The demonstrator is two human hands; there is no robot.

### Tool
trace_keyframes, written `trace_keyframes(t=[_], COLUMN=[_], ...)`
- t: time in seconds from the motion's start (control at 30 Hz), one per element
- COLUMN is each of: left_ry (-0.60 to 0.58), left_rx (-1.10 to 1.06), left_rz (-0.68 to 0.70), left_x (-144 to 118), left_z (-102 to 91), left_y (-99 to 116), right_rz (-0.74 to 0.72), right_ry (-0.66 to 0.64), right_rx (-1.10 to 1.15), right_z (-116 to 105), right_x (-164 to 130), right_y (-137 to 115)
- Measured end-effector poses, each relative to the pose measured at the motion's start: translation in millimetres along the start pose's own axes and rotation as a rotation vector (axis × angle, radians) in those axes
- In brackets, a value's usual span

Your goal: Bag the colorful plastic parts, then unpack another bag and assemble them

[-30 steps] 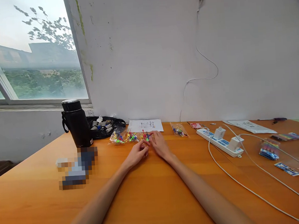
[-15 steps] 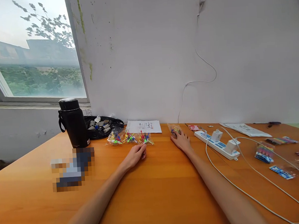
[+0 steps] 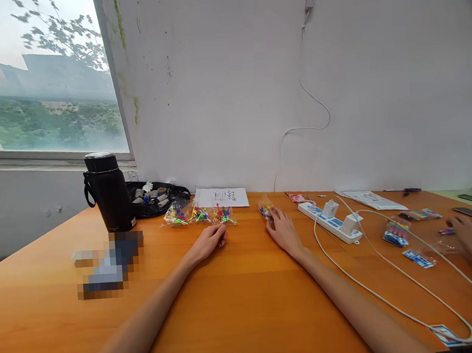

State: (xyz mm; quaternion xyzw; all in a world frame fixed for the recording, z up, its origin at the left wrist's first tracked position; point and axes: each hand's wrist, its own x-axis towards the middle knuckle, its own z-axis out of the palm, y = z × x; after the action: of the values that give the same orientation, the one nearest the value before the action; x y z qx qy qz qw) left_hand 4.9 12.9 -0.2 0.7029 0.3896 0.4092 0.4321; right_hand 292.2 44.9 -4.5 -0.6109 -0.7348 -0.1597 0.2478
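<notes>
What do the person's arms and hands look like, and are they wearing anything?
The left hand and right hand wear no gloves. Both forearms taper smoothly, with no sleeves, watch or bracelet showing. Rings are too small to tell.

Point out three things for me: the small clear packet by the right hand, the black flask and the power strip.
Small clear packet (image 3: 264, 210): head view, on its uncovered part.
Black flask (image 3: 111, 201): head view, middle of its body.
Power strip (image 3: 334, 222): head view, top face near the middle.
</notes>
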Motion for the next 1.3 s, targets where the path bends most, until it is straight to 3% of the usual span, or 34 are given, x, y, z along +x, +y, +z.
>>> trace_keyframes(t=[0.2, 0.3, 0.4, 0.53, 0.7, 0.77, 0.87, 0.93, 1.17, 1.3], left_ry=[-0.005, 0.026, 0.083, 0.127, 0.204, 0.196, 0.138, 0.102, 0.054, 0.054], left_rx=[-0.003, -0.076, -0.332, -0.637, -0.658, -0.619, -0.570, -0.536, -0.509, -0.494], left_rz=[0.004, 0.001, -0.002, 0.005, -0.035, -0.008, 0.014, 0.013, -0.020, -0.057], left_x=[2, 2, 1, 4, 6, 4, 0, -3, -5, -4], left_z=[-0.2, -0.3, 0.1, 0.3, -3.3, -4.5, -3.6, -1.7, 2.4, 1.7], left_y=[-3, 1, 10, 17, 15, 18, 26, 31, 32, 28], right_rz=[-0.024, -0.079, -0.153, -0.283, -0.449, -0.368, -0.114, 0.006, 0.106, 0.126], right_ry=[0.137, 0.218, 0.257, 0.167, -0.009, 0.008, 0.100, 0.088, -0.022, -0.262], right_rx=[0.197, 0.327, 0.417, 0.437, 0.590, 0.721, 0.935, 1.064, 1.316, 1.442], right_z=[-14, -25, -35, -40, -47, -48, -46, -43, -37, -31], right_x=[1, 5, 0, -21, -37, -36, -29, -23, -17, -18], right_y=[-16, -41, -77, -119, -129, -124, -112, -103, -87, -91])
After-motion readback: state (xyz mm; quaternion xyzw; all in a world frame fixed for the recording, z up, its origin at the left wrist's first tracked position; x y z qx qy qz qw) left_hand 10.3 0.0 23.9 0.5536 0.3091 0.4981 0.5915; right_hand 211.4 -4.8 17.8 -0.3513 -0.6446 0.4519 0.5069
